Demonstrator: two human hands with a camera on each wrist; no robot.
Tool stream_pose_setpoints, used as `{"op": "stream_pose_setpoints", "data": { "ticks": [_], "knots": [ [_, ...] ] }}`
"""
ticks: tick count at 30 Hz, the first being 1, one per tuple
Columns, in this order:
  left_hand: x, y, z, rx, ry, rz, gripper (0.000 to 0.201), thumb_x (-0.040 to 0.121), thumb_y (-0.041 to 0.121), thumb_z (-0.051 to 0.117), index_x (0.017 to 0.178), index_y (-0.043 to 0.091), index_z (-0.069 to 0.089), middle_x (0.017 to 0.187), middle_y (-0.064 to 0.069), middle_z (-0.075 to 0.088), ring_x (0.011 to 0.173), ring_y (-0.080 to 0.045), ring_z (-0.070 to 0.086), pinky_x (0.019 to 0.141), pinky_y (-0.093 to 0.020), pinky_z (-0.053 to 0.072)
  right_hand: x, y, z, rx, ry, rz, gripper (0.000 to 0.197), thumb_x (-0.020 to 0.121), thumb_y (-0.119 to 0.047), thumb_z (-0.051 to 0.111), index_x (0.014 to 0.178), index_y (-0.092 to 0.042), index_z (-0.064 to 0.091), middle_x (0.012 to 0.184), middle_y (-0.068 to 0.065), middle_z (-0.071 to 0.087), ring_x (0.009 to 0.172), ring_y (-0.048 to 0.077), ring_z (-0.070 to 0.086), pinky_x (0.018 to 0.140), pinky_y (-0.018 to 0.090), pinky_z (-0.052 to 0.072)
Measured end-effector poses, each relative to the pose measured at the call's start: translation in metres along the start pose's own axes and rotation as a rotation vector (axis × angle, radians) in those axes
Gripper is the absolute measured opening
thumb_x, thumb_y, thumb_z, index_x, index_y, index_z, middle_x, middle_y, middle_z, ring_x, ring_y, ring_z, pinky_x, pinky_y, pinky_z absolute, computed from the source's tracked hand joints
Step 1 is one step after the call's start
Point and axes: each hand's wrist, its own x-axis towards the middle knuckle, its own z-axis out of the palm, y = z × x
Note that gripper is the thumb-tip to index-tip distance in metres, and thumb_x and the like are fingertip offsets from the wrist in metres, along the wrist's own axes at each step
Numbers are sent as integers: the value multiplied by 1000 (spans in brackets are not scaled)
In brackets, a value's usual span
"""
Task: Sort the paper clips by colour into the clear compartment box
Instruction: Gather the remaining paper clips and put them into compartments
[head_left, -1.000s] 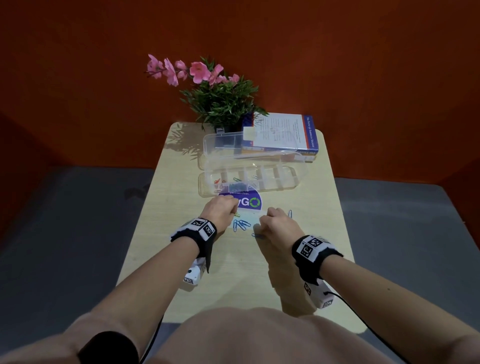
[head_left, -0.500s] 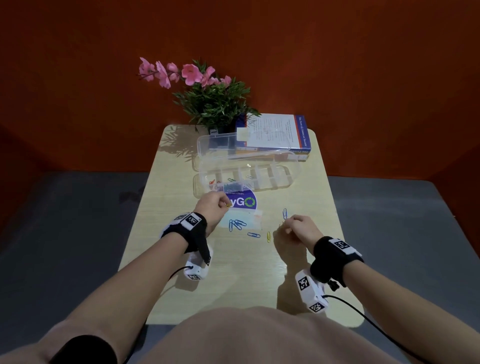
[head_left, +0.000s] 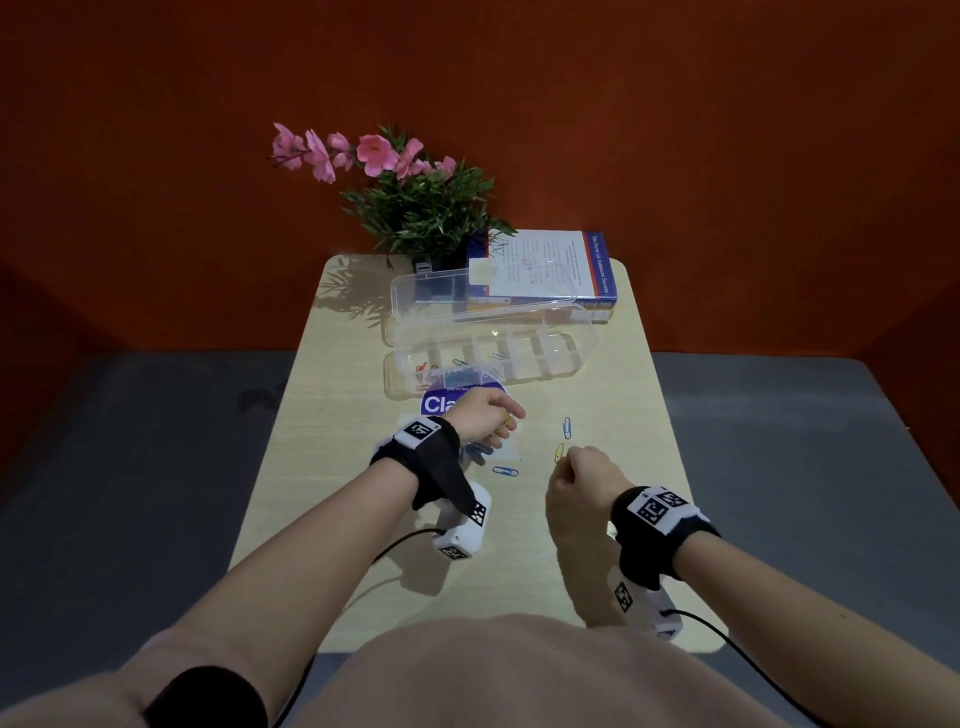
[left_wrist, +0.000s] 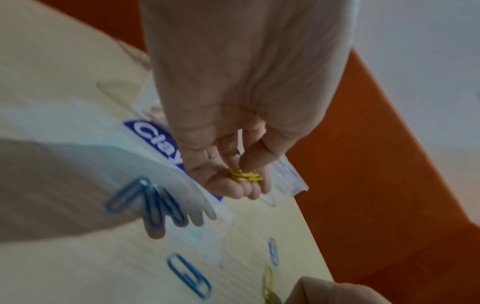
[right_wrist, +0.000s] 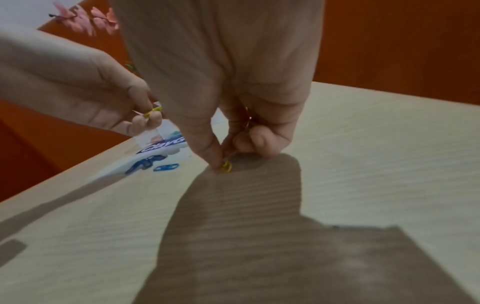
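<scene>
Left hand (left_wrist: 233, 144) sits mid-frame in the head view, thumb and curled fingers clamped on a couple of yellow paper clips (left_wrist: 245, 174). Right hand (right_wrist: 233, 115), lower right of centre, has thumb and forefinger tips pinched together on a yellow clip on the table (right_wrist: 225, 166). The clear compartment box (head_left: 561, 358) lies open above the hands; red clips (head_left: 421, 368) sit in its left end, other cells too faint to read. Loose blue clips (left_wrist: 150, 205) lie on a plastic bag (head_left: 511, 449) just below the left hand.
</scene>
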Motion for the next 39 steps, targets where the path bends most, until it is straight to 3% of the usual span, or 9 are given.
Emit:
{"op": "stream_pose_setpoints", "data": {
  "ticks": [5, 8, 11, 16, 25, 29, 32, 37, 39],
  "knots": [
    [5, 4, 28, -18, -19, -121, 23, 87, 16, 46, 73, 9, 62, 81, -19, 60, 42, -15, 43, 41, -18, 30, -8, 15, 2, 62, 95, 12, 16, 87, -19, 43, 73, -12, 44, 89, 9, 50, 85, 30, 54, 74, 30, 42],
    [12, -1, 47, 284, 26, -21, 22, 81, 31, 63, 68, 15, 56, 80, -11, 62, 60, -21, 55, 52, -26, 40, -8, 23, -1, 212, 104, 17, 13, 83, -13, 55, 79, -14, 43, 87, 8, 60, 83, 28, 58, 71, 28, 41],
    [15, 0, 62, 572, 84, 84, 16, 75, 29, 66, 74, 18, 55, 77, -5, 59, 72, -23, 54, 61, -31, 43, -7, 29, -4, 328, 112, 114, 22, 75, -14, 67, 88, -13, 49, 85, 3, 61, 79, 21, 56, 67, 25, 41],
    [23, 6, 73, 773, 90, 98, 30, 81, 22, 69, 105, 6, 63, 110, -14, 66, 101, -33, 63, 78, -37, 50, 0, 23, -2, 215, 65, 103, 11, 78, -12, 61, 87, -9, 68, 95, 12, 71, 89, 27, 65, 73, 28, 49],
    [27, -3, 45, 779, 35, 90, 19, 85, 12, 63, 100, 2, 68, 110, -15, 70, 104, -30, 65, 88, -36, 54, 0, 44, -23, 409, 88, 154, 14, 78, -12, 65, 72, -18, 55, 96, 9, 68, 95, 24, 62, 77, 27, 44],
    [27, 4, 26, 716, 22, 131, 18, 89, 16, 56, 87, 2, 66, 89, -9, 66, 83, -22, 61, 68, -30, 48, -5, 44, -25, 223, 62, 210, 24, 78, -36, 68, 77, -15, 57, 86, 5, 63, 86, 24, 59, 71, 29, 43],
    [35, 28, 15, 629, 25, 123, 23, 95, 25, 51, 75, 14, 52, 71, -1, 50, 62, -15, 46, 54, -24, 34, -3, 32, -19, 117, 44, 172, 18, 80, -30, 64, 75, -12, 66, 96, 11, 71, 88, 28, 64, 70, 29, 45],
    [51, 69, -1, 404, 160, 73, 21, 95, 26, 42, 90, 9, 53, 74, -9, 50, 54, -21, 45, 58, -27, 39, 4, 15, -20, -29, -34, 176, 27, 90, -14, 45, 106, 0, 61, 113, 18, 64, 104, 36, 61, 74, 30, 43],
    [62, 79, -7, 287, 186, 50, 20, 91, 22, 42, 83, 7, 51, 70, -12, 50, 52, -22, 44, 64, -29, 40, 6, 14, -20, -46, -80, 154, 32, 89, -15, 44, 110, -2, 64, 113, 16, 66, 103, 34, 63, 73, 29, 44]
  ]
}}
